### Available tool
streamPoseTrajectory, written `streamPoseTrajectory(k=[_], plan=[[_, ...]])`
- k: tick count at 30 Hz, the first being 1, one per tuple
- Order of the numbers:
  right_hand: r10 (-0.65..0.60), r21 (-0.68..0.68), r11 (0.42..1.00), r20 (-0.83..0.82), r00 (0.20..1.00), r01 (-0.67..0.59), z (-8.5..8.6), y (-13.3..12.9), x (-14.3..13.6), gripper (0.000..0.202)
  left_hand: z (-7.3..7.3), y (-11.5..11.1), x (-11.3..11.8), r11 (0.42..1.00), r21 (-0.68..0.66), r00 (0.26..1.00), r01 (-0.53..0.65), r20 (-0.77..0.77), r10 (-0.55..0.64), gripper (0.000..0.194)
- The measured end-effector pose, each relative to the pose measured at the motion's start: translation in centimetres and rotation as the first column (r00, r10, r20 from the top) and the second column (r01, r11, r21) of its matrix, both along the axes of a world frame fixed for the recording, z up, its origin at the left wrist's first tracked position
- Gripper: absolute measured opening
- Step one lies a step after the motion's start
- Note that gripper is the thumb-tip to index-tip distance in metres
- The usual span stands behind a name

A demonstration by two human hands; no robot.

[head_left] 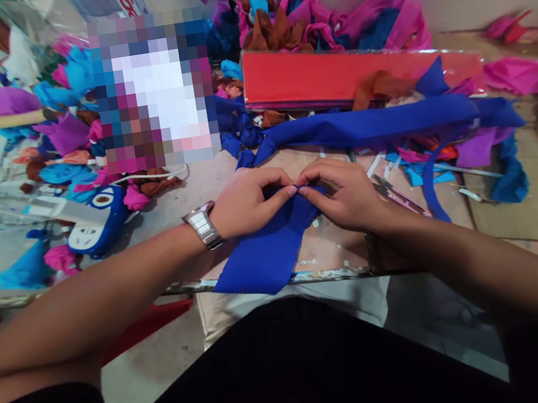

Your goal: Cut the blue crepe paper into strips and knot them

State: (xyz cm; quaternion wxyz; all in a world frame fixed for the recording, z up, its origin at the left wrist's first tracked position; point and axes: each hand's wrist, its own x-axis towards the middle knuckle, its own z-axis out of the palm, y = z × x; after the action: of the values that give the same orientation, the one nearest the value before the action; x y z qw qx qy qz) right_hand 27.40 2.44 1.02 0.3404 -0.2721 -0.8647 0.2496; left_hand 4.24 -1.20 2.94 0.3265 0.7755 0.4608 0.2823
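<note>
A piece of blue fabric [264,253] is pinched at its upper edge between both hands, and its loose end hangs over the table's front edge. My left hand [251,201], with a metal watch on the wrist, closes thumb and forefinger on the cloth. My right hand [343,194] pinches the same gathered spot from the other side, the fingertips of both hands nearly touching. Behind the hands lies a long blue strip [369,126]. Scissors [399,195] rest beside my right wrist, partly under the forearm.
A red packet [301,79] lies at the back, with a heap of coloured cloth [278,25] behind it. On the left are a blue-and-white power socket [100,223], a white cable and many cloth scraps. The table's front edge [340,274] runs below the hands.
</note>
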Motion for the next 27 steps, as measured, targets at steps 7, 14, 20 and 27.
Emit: streamPoseTrajectory(k=[7,14,20,27], plan=[[-0.003,0.005,1.000,0.020,1.000,0.003,0.18,-0.06,-0.01,0.005,-0.06,0.02,0.13,1.000,0.028,1.000,0.005,-0.009,-0.005,0.025],[-0.015,-0.012,1.000,0.020,1.000,0.016,0.32,-0.38,-0.11,0.003,-0.19,-0.32,0.34,0.985,0.171,0.995,0.013,-0.099,0.004,0.025],[-0.024,-0.034,0.999,0.022,0.999,0.025,0.39,-0.66,-0.15,0.003,-0.27,-0.66,0.44,0.959,0.278,0.984,0.051,-0.177,0.000,0.026],[-0.014,-0.066,0.998,0.040,0.999,0.016,0.50,-0.73,-0.27,0.003,-0.34,-0.73,0.59,0.952,0.301,0.979,0.058,-0.205,0.006,0.028]])
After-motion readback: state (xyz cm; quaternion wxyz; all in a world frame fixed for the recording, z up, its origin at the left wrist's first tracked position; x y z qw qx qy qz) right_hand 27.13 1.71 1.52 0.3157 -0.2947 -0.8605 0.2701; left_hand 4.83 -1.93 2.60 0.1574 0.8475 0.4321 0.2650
